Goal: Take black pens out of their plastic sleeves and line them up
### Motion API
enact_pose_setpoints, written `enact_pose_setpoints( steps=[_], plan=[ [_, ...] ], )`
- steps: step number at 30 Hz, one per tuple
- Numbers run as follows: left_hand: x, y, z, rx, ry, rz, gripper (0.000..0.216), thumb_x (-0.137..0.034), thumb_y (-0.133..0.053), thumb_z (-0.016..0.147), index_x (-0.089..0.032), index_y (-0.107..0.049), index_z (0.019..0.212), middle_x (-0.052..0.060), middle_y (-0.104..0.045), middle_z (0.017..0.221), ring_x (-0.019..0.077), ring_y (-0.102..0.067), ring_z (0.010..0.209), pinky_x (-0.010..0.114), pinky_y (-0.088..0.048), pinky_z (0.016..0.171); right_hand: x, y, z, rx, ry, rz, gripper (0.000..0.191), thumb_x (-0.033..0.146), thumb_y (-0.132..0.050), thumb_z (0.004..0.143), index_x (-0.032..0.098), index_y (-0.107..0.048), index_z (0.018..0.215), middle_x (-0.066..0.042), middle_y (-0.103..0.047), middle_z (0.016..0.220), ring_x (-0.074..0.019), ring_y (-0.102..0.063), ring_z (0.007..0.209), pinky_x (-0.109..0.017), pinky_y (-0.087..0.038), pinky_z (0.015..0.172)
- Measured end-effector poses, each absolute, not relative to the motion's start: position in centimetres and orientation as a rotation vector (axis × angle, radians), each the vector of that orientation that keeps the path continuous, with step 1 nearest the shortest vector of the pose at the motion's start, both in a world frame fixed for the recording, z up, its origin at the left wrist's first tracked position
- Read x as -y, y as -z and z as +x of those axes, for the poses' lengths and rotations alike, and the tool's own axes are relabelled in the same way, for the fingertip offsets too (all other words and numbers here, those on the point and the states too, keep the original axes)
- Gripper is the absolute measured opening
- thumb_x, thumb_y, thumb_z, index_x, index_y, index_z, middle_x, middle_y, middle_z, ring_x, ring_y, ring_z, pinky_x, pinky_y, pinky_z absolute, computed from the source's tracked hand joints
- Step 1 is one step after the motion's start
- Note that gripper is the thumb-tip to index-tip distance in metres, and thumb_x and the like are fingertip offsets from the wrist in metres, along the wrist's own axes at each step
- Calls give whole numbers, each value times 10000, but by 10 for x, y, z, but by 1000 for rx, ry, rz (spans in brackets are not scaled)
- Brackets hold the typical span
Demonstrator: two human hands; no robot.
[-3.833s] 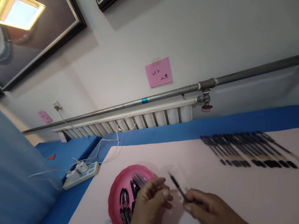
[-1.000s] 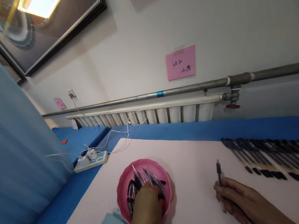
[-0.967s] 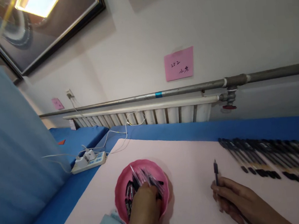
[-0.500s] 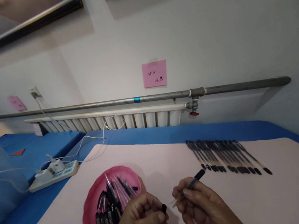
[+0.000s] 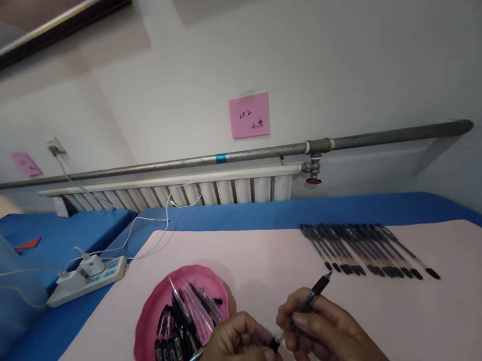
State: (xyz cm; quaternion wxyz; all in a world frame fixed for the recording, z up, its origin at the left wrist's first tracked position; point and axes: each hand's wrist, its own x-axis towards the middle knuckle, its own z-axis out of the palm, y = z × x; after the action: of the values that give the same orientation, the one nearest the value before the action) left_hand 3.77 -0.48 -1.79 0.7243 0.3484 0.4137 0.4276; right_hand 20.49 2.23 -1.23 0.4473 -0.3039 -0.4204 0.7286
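Spreading across the near field: pink mat [image 5: 452,307] over blue table cover [image 5: 355,206], white radiator [image 5: 174,196] and grey pipe [image 5: 391,136] along the wall behind, pink note [image 5: 250,115] taped above. Farther right on the mat, row of finished pens [image 5: 366,245] laid side by side, caps toward the near edge. At left, white power strip [image 5: 87,273] on the blue cover. Near bottom left, pink bowl [image 5: 147,328] holding loose pen parts. Just right of the bowl, right hand [image 5: 331,340] pinching a pen [image 5: 307,300] tilted up and to the right, black end upward. Left hand [image 5: 238,359] curled, fingers closed on a small black cap [image 5: 274,345] touching the pen's lower tip.
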Motion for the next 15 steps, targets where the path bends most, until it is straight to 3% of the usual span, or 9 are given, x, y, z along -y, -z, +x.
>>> enact_pose_setpoints(
  steps=[4, 9, 15],
  plan=[
    [4, 20, 38, -927, -946, 749, 310, -305, -786, 567, -132, -568, 703, 2, -667, 583, 109, -627, 480, 190, -430, 470, -22, 9, 207, 1197, -1719, -778, 164, 341, -623, 787, 181, -613, 825, -29, -642, 776, -112, -557, 543, -217, -424, 423],
    [3, 26, 39, -875, -990, 726, 288, -305, -774, 601, -133, -570, 711, 17, -673, 567, 129, -637, 500, 216, -453, 485, -25, 9, 209, 1247, -1702, -836, 228, 392, -629, 773, 166, -614, 795, 7, -611, 646, -81, -505, 453, -210, -387, 421],
    [4, 30, 41, -846, -1005, 691, 263, -276, -772, 613, -131, -568, 693, 30, -687, 604, 140, -655, 520, 203, -438, 477, -25, 12, 207, 1232, -1627, -1101, 318, 487, -643, 731, 187, -543, 699, 73, -485, 466, -52, -354, 384, -175, -235, 367]
  ],
)
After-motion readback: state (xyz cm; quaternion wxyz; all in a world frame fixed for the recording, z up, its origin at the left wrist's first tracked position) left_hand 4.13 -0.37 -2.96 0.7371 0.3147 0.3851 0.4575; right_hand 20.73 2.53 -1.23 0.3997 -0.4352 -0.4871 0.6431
